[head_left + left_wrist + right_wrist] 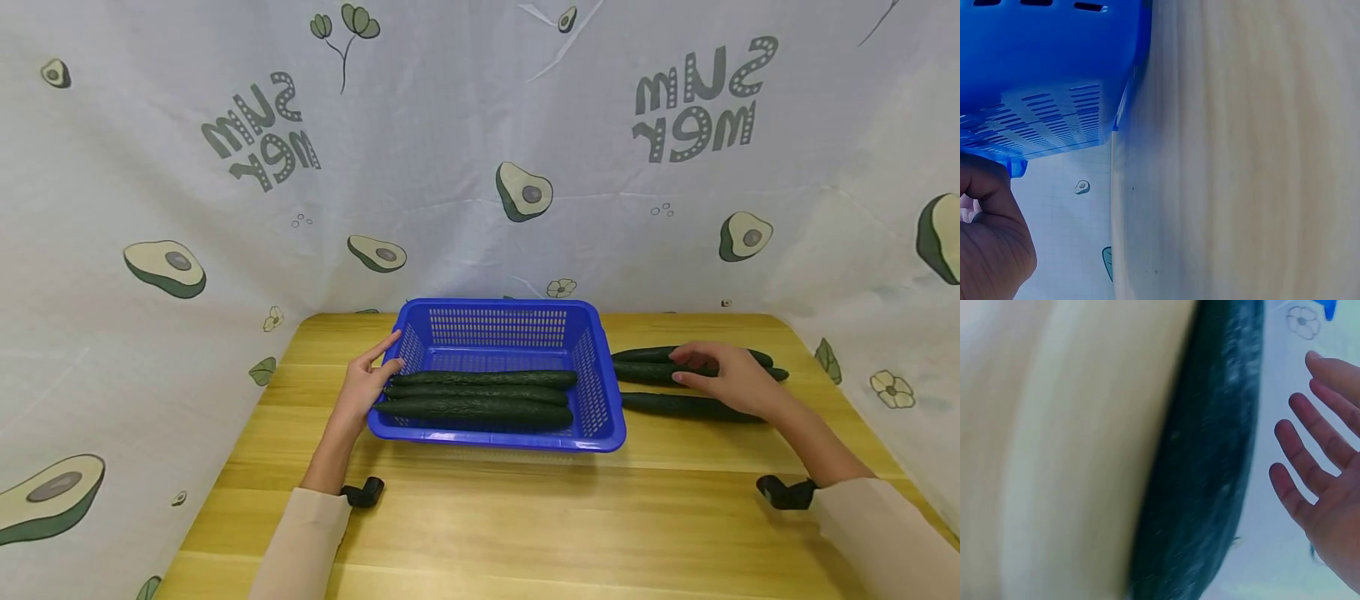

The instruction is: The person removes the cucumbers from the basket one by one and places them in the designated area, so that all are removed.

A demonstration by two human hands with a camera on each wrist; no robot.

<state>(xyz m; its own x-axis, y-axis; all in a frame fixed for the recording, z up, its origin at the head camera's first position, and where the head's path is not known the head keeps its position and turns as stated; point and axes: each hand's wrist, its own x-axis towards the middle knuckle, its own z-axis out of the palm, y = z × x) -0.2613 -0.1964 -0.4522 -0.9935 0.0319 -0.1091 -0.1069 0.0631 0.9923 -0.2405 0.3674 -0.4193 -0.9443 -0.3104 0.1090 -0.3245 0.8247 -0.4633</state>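
A blue plastic basket [498, 437] stands on the table, with several dark green cucumbers [476, 408] lying side by side in its near half. At the basket's left rim my left hand [362, 387] holds on, thumb over the rim; in the left wrist view that hand [991, 231] is partly cut off by the frame edge. To the right of the basket lie more cucumbers [675, 405]. Over them hovers my right hand [727, 379], holding nothing. Its fingers [1300, 453] are spread and fairly straight in the right wrist view, beside a large near cucumber [1204, 450].
The wooden table [525, 525] extends toward me in front of the basket. Behind it hangs a pale cloth [450, 167] printed with avocados, which also covers both sides. A small black device [363, 492] sits at my left wrist, and another black device [786, 492] at my right.
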